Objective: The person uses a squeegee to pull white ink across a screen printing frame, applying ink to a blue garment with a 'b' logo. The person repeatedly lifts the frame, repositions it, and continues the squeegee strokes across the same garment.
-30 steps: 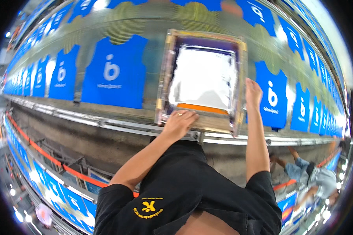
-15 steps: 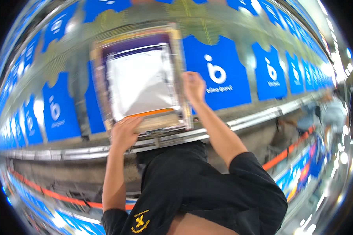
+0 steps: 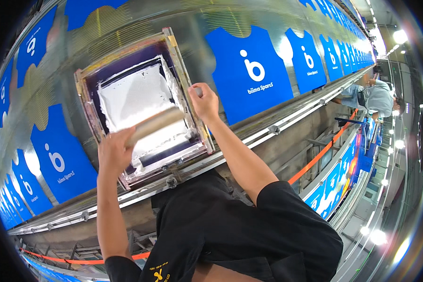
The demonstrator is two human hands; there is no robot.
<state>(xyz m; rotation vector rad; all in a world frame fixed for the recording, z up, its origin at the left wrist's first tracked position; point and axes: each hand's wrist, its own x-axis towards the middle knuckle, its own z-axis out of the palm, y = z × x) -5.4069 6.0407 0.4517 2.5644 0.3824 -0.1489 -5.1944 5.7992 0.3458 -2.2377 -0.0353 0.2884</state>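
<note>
A screen-printing frame lies tilted on the long table in front of me, with white ink spread over its mesh. My left hand grips one end of a squeegee with a pale wooden handle. It lies slantwise across the near half of the frame, blurred by motion; its blade is hidden. Beside the frame's right edge, my right hand is closed around a small grey piece whose shape is mostly covered by the fingers.
Blue sleeveless shirts with white prints lie in rows on the table, left and right of the frame. A metal rail runs along the near edge. Behind it stretches an orange strip. At the far right stands another person.
The squeegee has come up from the frame's near end, where its orange blade showed, and now slants over the ink. My view has turned, so the frame appears tilted and farther left.
</note>
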